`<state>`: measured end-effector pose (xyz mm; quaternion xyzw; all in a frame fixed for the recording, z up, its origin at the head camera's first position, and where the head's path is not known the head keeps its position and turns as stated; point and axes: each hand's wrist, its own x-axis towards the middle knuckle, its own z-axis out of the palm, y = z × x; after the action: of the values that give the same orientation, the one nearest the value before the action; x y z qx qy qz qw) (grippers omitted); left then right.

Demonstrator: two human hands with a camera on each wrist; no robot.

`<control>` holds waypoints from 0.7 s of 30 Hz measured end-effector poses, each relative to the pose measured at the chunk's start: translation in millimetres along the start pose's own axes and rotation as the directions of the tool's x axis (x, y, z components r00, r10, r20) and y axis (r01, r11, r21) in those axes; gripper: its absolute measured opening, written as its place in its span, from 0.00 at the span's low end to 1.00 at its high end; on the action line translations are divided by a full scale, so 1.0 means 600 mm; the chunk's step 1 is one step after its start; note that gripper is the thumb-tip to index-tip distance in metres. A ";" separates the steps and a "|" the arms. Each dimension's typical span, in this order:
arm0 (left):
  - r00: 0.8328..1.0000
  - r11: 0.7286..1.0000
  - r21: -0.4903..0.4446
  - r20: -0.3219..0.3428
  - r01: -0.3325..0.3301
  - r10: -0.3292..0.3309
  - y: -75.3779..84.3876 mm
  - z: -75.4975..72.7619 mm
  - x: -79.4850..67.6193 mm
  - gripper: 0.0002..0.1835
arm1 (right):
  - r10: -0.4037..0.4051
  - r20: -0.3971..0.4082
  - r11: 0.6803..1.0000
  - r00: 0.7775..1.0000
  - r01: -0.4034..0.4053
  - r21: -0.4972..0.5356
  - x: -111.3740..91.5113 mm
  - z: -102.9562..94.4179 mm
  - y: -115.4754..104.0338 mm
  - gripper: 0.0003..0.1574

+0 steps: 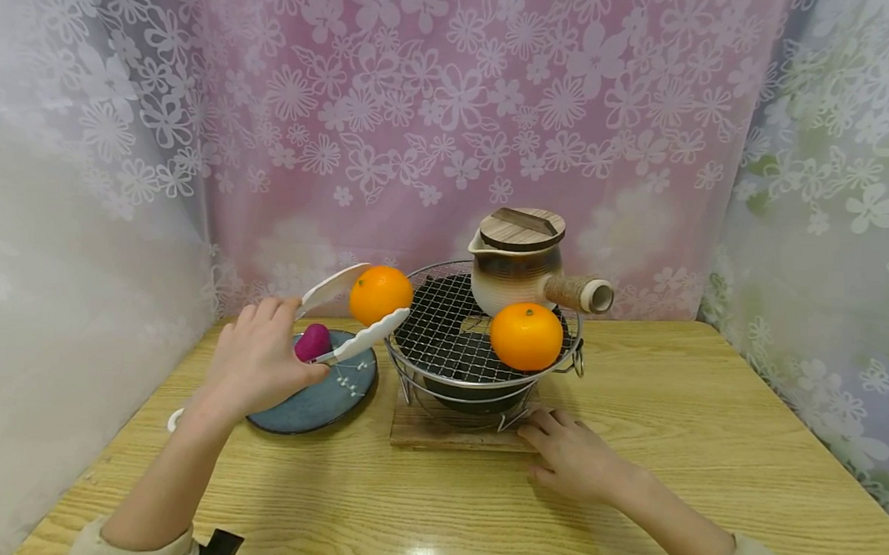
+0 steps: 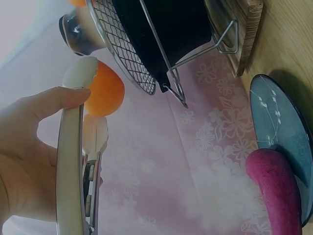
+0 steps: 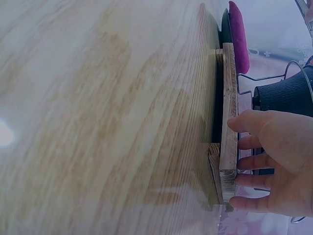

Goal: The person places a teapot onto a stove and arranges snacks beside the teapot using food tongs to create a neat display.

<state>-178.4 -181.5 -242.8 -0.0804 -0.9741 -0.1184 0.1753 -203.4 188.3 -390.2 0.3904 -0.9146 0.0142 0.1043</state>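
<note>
My left hand (image 1: 265, 357) grips white-tipped tongs (image 1: 369, 336), the thumb along one arm in the left wrist view. Between the tong heads is an orange (image 1: 382, 296), raised at the left rim of the round wire grill rack (image 1: 443, 326). A second orange (image 1: 526, 337) sits on the mesh at the front right. Behind it stands a clay teapot (image 1: 506, 280) with a wooden lid and a rope-wrapped side handle. My right hand (image 1: 574, 458) rests its fingertips on the right front edge of the wooden board (image 1: 446, 437) under the grill, fingers loosely extended.
On the left lies a blue-grey plate (image 1: 300, 407) holding a purple sweet potato-like item (image 2: 271, 181), partly behind the left hand. Beneath the mesh is a black bowl-shaped stove (image 1: 470, 397). Flowered curtains (image 1: 458, 106) hang behind and beside the wooden table (image 1: 668, 400).
</note>
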 end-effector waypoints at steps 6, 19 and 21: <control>1.000 1.000 0.000 -0.004 -0.008 0.008 0.004 0.000 0.000 0.43 | -0.003 0.004 1.000 1.000 0.003 0.005 0.000 0.000 0.000 0.25; 0.999 0.999 -0.024 -0.008 -0.039 0.039 0.020 -0.002 -0.005 0.43 | 0.006 0.007 1.000 1.000 -0.006 0.018 0.000 0.001 0.000 0.26; 0.999 0.999 -0.024 -0.010 -0.044 0.043 0.023 -0.002 -0.006 0.43 | 0.008 0.012 1.000 1.000 -0.008 0.022 0.000 0.002 0.000 0.26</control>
<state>-172.2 -168.9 -240.4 -0.1031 -0.9698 -0.1267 0.1812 -203.7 188.2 -391.3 0.3878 -0.9166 0.0224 0.0947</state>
